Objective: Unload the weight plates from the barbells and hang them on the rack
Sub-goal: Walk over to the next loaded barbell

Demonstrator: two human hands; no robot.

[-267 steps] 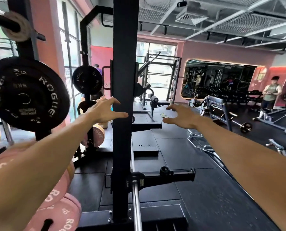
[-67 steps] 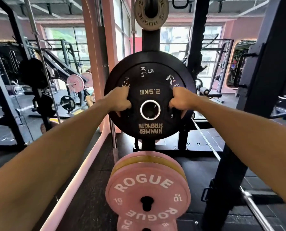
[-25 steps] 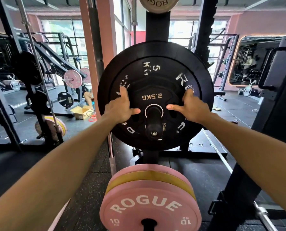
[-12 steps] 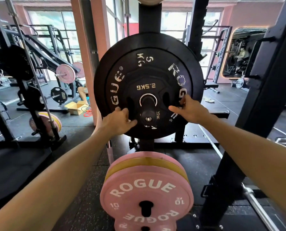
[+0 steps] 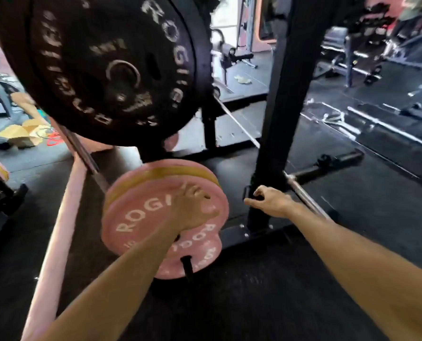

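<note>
A large black ROGUE plate (image 5: 101, 65) with a small 2.5 kg plate in front of it hangs on the rack's storage peg (image 5: 121, 97) at upper left. Below it hang a pink 10 kg ROGUE plate (image 5: 136, 217), a yellow plate (image 5: 160, 172) behind it and another pink plate (image 5: 202, 257) lower down. My left hand (image 5: 192, 207) is in front of the pink plate's face, fingers relaxed, holding nothing. My right hand (image 5: 271, 200) hovers near the base of the black rack upright (image 5: 283, 94), fingers loosely curled and empty. The view is motion-blurred.
A steel barbell (image 5: 303, 190) lies low to the right of the upright, beside a black safety arm (image 5: 338, 161). A pink floor strip (image 5: 57, 230) runs along the left. Benches and other machines stand at the far right, with cardboard and clutter at far left.
Both hands have left the black plates on the peg and dropped down. The view has swung down and to the right, so the pink plates now sit in the middle.
</note>
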